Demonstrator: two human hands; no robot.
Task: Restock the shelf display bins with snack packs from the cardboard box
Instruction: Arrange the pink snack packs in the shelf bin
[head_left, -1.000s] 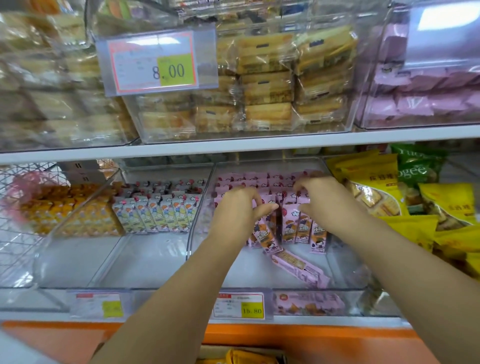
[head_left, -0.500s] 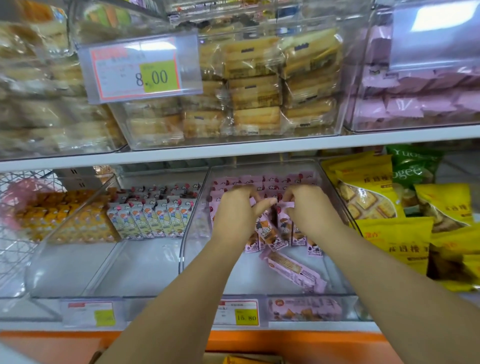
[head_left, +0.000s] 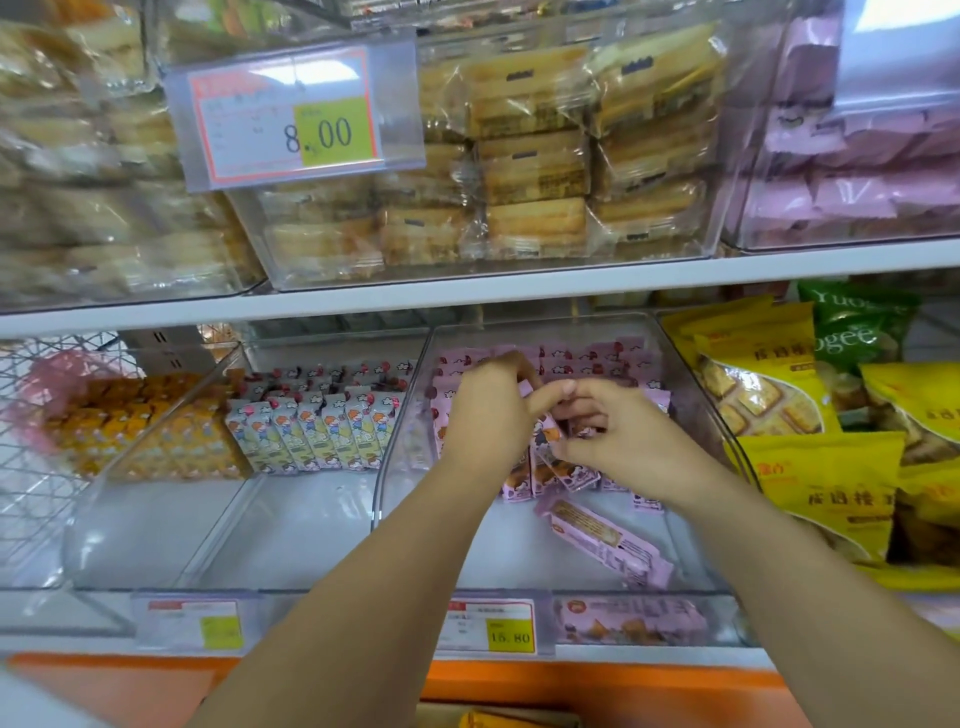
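Observation:
Both my hands reach into the clear plastic bin (head_left: 691, 400) on the lower shelf, which holds rows of small pink snack packs (head_left: 587, 358). My left hand (head_left: 488, 421) curls round the top of an upright pink pack in the front row. My right hand (head_left: 618, 436) pinches another pink pack (head_left: 550, 436) just beside it, fingers meeting my left thumb. One pink pack (head_left: 605, 540) lies flat and loose on the bin floor in front of the rows. The cardboard box is hidden below the shelf edge, apart from a yellow pack (head_left: 493, 721) at the bottom of the view.
Left of this bin stands a clear bin with white cartoon packs (head_left: 317, 431), then orange packs (head_left: 130, 431) and a wire basket (head_left: 31, 457). Yellow and green snack bags (head_left: 810, 467) crowd the right. The upper shelf (head_left: 467, 299) carries bins of cake slices and a price tag.
My hands have drawn closer together over the front row of pink packs, and my right hand has moved left to meet my left. The view has shifted slightly.

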